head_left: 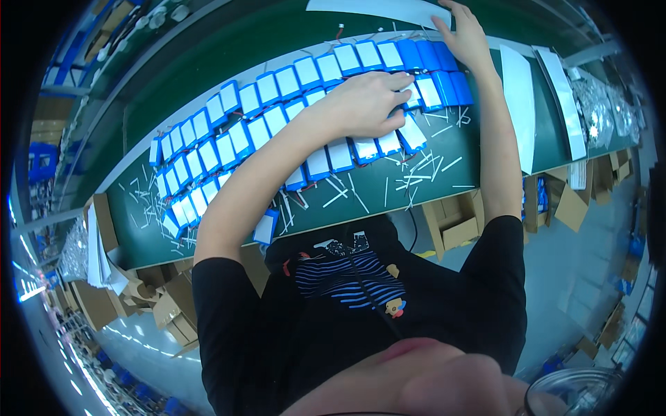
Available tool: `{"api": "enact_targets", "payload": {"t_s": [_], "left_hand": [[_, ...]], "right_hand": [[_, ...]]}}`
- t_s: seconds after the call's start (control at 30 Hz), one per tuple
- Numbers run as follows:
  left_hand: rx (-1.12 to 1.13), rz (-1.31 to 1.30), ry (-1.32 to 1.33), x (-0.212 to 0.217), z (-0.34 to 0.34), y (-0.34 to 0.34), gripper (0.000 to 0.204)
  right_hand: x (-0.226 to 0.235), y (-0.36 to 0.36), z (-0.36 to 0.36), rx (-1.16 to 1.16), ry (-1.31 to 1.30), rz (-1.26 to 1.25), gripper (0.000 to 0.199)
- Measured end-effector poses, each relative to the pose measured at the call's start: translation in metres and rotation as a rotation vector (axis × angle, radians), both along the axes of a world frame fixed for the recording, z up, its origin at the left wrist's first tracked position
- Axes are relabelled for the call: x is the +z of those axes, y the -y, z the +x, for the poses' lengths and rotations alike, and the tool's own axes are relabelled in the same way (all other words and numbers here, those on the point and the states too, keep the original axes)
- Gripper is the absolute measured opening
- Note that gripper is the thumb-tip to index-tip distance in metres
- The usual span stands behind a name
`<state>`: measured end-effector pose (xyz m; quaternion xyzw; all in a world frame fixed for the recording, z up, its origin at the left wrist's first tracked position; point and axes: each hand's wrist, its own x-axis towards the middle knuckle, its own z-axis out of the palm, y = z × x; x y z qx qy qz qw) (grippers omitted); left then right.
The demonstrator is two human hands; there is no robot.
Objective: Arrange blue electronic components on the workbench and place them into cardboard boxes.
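Blue battery packs (267, 89) lie side by side in curved rows on the green table, most with a white rectangle on top. Several at the right end, such as a plain blue pack (444, 55), show no white piece. My left hand (371, 104) reaches across the rows, fingers spread and touching a white-topped pack near the right end; its palm hides some packs. At the far edge, my right hand (466, 35) is open, thumb and fingers apart, with the thumb on the end of a long white sheet (381, 8).
Thin white strips (420, 170) lie scattered along the near table edge (374, 211). One loose pack (265, 227) sits at that edge. White sheets (517, 104) and clear plastic bags (593, 104) are on the right. Cardboard boxes (454, 225) stand below the table.
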<state>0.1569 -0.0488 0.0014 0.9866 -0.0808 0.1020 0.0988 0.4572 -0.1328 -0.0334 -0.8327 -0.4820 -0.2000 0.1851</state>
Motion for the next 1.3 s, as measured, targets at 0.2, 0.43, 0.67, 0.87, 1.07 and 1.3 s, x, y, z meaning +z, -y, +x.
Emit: {"api": "enact_targets", "payload": {"t_s": [0.2, 0.43, 0.67, 0.87, 1.07, 1.3], "left_hand": [[-0.020, 0.025, 0.136, -0.007, -0.022, -0.015, 0.030], [0.332, -0.010, 0.355, 0.037, -0.106, -0.057, 0.032], [0.707, -0.904, 0.437, 0.074, -0.140, -0.103, 0.045], [0.684, -1.007, 0.238, 0.064, -0.162, -0.084, 0.031], [0.777, -1.051, 0.381, 0.058, -0.175, -0.057, 0.033], [0.651, -1.390, 0.565, 0.029, -0.172, -0.040, 0.031]], "right_hand": [[-0.006, -0.040, 0.011, -0.077, -0.261, -0.237, 0.034], [0.038, -0.042, 0.017, 0.005, -0.273, 0.076, 0.037], [0.085, -0.013, -0.076, 0.338, -0.657, 0.147, 0.033], [0.091, -0.016, -0.126, 0.530, -0.741, 0.364, 0.029], [0.116, -0.021, -0.210, 0.510, 0.065, 0.631, 0.022], [0.086, -0.032, -0.315, 0.768, -0.255, 0.354, 0.041]]}}
